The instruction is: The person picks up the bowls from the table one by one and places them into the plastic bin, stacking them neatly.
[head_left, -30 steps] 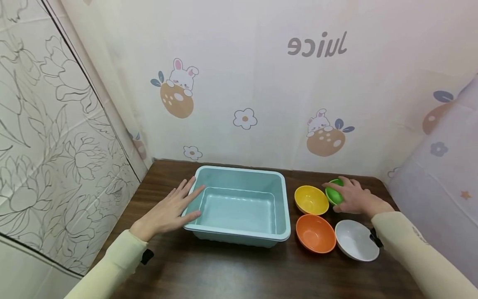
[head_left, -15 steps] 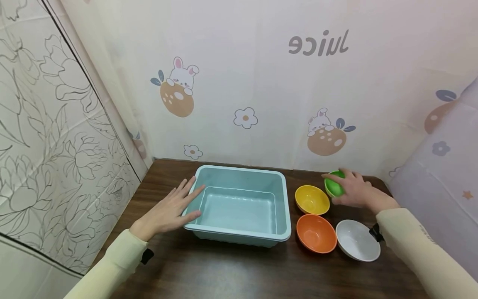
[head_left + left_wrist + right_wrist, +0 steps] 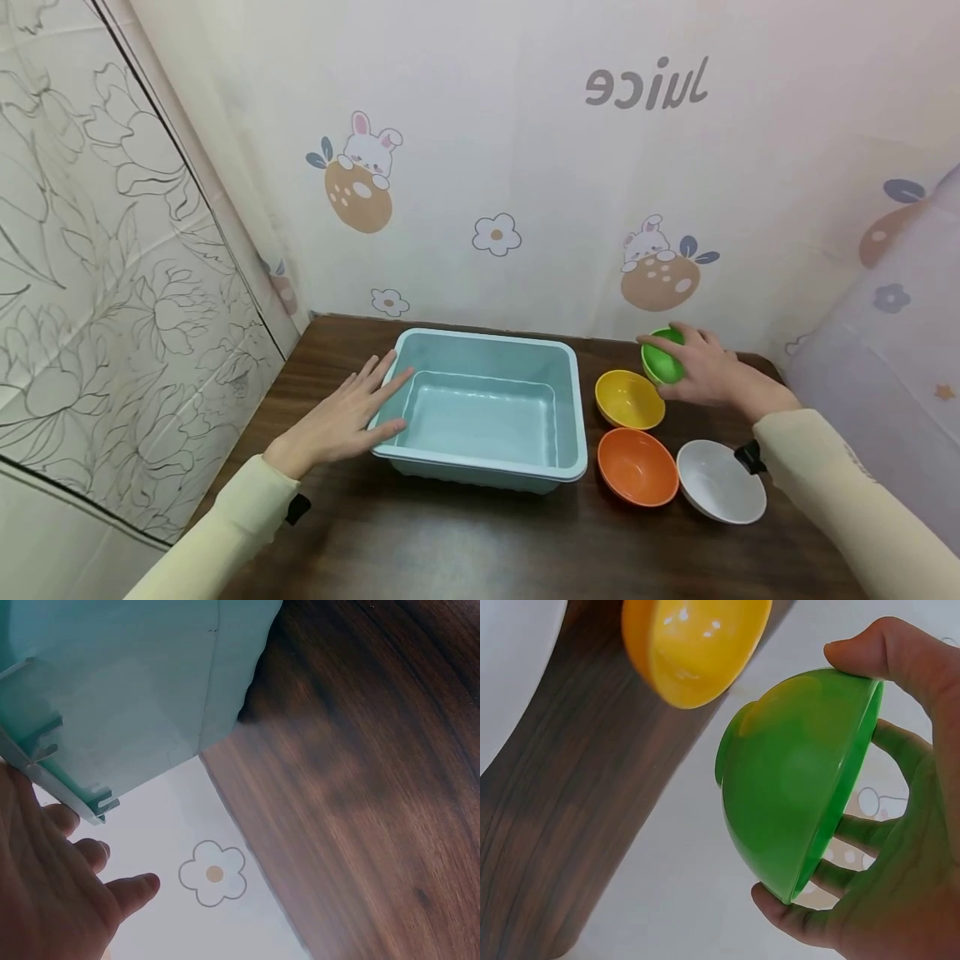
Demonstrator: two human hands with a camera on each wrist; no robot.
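My right hand (image 3: 701, 364) grips a green bowl (image 3: 795, 780) by its rim, thumb on one side and fingers on the other. In the head view the green bowl is up behind the yellow bowl (image 3: 630, 400), near the table's back edge. My left hand (image 3: 341, 421) lies with spread, straight fingers on the left rim of a light blue plastic basin (image 3: 487, 475). From the left wrist view, the fingers (image 3: 135, 892) reach past the underside of the basin's rim. Nothing lies inside the basin.
An orange bowl (image 3: 637, 468) stands in front of the yellow one, right of the basin. A white bowl (image 3: 722, 483) sits beside it, close under the right forearm. The dark wooden table (image 3: 450, 550) ends at a patterned curtain (image 3: 450, 167) behind.
My right hand has raised the green bowl from beside the yellow bowl and shifted it slightly back and left. My left hand has stayed on the basin's rim.
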